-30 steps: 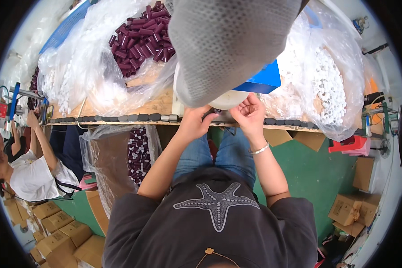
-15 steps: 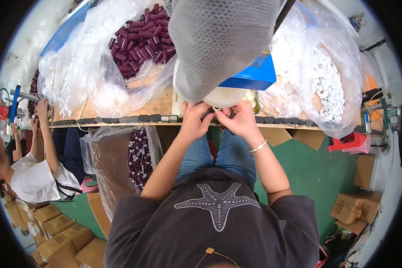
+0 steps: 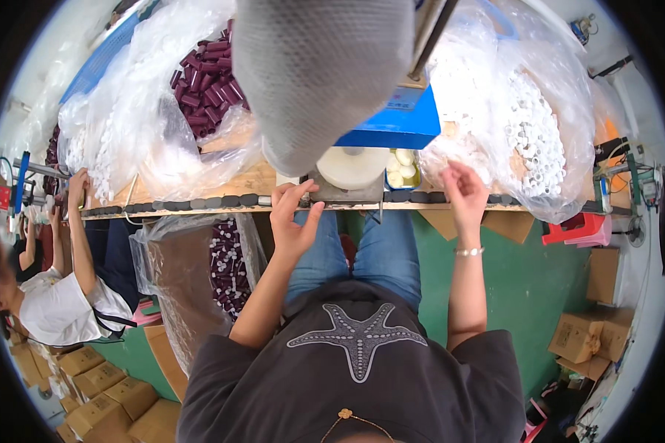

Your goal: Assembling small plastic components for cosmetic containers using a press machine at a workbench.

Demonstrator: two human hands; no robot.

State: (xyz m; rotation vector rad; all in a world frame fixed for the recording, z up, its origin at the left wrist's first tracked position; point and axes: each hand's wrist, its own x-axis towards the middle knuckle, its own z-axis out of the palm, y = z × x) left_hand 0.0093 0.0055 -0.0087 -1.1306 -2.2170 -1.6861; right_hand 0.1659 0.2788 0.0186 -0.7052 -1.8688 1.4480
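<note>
Your left hand (image 3: 294,215) and right hand (image 3: 465,193) now stand apart, leaving the round, milky-white disc (image 3: 353,170) between them. Left of it, the left splays, seemingly released, at the wooden counter (image 3: 233,181); right of it, the right pinches near small white plastic pieces (image 3: 545,140), its hold unclear.

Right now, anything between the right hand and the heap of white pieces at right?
Yes: folds of clear plastic lie between the right hand and the heap of white pieces. Can't tell whether plastic covers the heap too.
</note>
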